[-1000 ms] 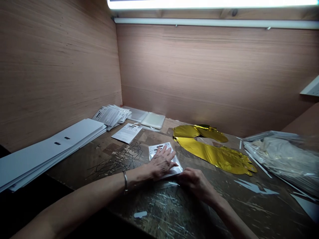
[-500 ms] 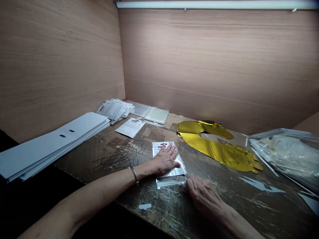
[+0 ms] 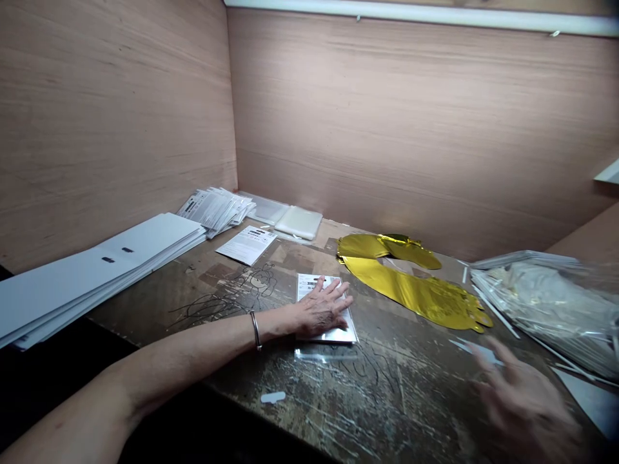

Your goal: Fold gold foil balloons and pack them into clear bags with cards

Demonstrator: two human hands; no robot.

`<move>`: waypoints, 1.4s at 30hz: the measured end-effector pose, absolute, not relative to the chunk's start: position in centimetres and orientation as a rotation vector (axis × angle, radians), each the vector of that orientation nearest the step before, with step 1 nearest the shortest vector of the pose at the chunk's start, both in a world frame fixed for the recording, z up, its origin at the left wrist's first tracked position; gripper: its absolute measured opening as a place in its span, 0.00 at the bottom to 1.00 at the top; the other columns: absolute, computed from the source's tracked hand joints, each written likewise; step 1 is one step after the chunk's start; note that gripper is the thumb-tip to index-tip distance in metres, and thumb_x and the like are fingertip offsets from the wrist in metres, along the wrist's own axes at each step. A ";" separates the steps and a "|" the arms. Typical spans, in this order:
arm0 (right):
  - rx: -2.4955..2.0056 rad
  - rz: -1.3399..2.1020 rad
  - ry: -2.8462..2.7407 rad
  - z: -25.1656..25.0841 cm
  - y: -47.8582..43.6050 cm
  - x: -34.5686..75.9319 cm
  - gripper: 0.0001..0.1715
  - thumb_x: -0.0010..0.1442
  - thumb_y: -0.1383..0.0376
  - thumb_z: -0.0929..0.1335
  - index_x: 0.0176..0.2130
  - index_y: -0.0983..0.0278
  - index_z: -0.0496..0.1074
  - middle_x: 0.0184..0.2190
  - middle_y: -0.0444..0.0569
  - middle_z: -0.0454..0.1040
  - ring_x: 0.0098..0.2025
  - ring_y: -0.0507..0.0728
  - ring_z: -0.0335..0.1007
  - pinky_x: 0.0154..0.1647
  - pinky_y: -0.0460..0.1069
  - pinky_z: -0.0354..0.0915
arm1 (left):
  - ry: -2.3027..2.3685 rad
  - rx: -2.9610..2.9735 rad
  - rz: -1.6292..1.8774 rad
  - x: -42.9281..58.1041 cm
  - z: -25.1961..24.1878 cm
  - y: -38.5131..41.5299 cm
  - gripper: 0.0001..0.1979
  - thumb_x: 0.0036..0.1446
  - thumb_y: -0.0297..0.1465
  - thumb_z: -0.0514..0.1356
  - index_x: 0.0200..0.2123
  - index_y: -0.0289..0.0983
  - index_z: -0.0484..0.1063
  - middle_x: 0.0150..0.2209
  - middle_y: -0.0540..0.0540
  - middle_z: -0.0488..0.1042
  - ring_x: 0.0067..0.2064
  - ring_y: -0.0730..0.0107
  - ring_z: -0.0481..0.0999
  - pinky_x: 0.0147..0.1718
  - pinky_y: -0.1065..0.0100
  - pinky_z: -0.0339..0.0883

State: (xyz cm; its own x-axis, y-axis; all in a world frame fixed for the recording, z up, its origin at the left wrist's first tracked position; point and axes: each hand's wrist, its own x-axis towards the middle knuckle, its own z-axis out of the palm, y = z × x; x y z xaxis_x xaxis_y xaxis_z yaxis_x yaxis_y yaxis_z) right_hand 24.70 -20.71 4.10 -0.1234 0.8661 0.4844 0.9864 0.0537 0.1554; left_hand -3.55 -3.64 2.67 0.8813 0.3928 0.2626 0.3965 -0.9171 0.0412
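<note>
My left hand (image 3: 325, 309) lies with its fingers spread on a printed white card in a clear plastic sleeve (image 3: 344, 334). The sleeve's clear flap (image 3: 314, 355) sticks out at the near end, flat on the table. Off to the right, my right hand (image 3: 527, 399) is blurred by motion, so its grip is unclear. It is close to a white zigzag-cut paper piece (image 3: 464, 347) and partly covers it. Beyond both hands lies a flat gold foil balloon (image 3: 401, 290).
White card sheets (image 3: 145, 238) are stacked at left. Packed sleeves (image 3: 217, 209) and clear bags (image 3: 298, 222) lie at the back. A loose printed card (image 3: 246, 245), dark thin strings (image 3: 242, 293) and a white tab (image 3: 273, 397) lie nearer. A plastic bag with white sticks (image 3: 546, 303) is at right.
My right hand has left the sleeve's flap and moved right, to the zigzag paper. My left hand stays on the sleeve. The view has shifted slightly.
</note>
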 end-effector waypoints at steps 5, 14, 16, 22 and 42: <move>-1.222 -0.388 -2.672 3.4 -16.6 16.2 0.20 0.54 0.71 0.56 0.47 0.59 0.59 0.48 0.52 0.61 0.49 0.58 0.54 0.49 0.59 0.49 | -0.392 -3.178 -0.495 -5.9 4.7 -5.3 0.14 0.56 0.35 0.44 0.34 0.32 0.64 0.43 0.40 0.64 0.49 0.66 0.58 0.47 0.63 0.50; -1.779 0.095 -2.210 2.8 -13.7 11.9 0.14 0.57 0.66 0.54 0.25 0.64 0.63 0.23 0.47 0.68 0.27 0.53 0.63 0.29 0.48 0.56 | -0.586 -3.440 -0.700 -9.1 2.6 -8.1 0.10 0.48 0.34 0.55 0.27 0.31 0.66 0.33 0.44 0.66 0.37 0.73 0.64 0.37 0.74 0.59; -2.033 0.210 -2.123 3.1 -13.1 11.2 0.14 0.56 0.65 0.55 0.23 0.64 0.61 0.21 0.47 0.69 0.26 0.54 0.64 0.26 0.47 0.54 | -0.797 -3.396 -0.832 -8.7 1.9 -8.1 0.05 0.51 0.25 0.52 0.26 0.32 0.66 0.31 0.46 0.67 0.36 0.75 0.64 0.35 0.75 0.59; -2.233 0.433 -1.977 4.3 -11.9 10.2 0.06 0.50 0.66 0.58 0.28 0.63 0.62 0.22 0.49 0.70 0.26 0.57 0.66 0.23 0.47 0.51 | -1.281 -3.166 -0.940 -8.2 1.3 -8.7 0.03 0.47 0.22 0.54 0.28 0.32 0.65 0.32 0.47 0.66 0.37 0.74 0.63 0.35 0.74 0.60; -1.980 0.504 -1.742 6.1 -9.1 15.2 0.21 0.51 0.56 0.57 0.37 0.68 0.65 0.36 0.54 0.68 0.36 0.57 0.64 0.33 0.49 0.61 | -0.824 -2.321 -0.640 -17.5 5.7 0.4 0.17 0.49 0.20 0.41 0.39 0.23 0.63 0.40 0.29 0.66 0.47 0.54 0.63 0.41 0.55 0.59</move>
State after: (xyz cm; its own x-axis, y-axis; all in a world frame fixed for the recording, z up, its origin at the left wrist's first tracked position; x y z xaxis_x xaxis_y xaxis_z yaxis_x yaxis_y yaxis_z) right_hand 15.20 -9.14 6.07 0.1345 0.9906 0.0232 0.8250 -0.0990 -0.5563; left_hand -17.46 0.43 5.71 0.6931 0.3984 0.6008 0.6808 -0.6356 -0.3639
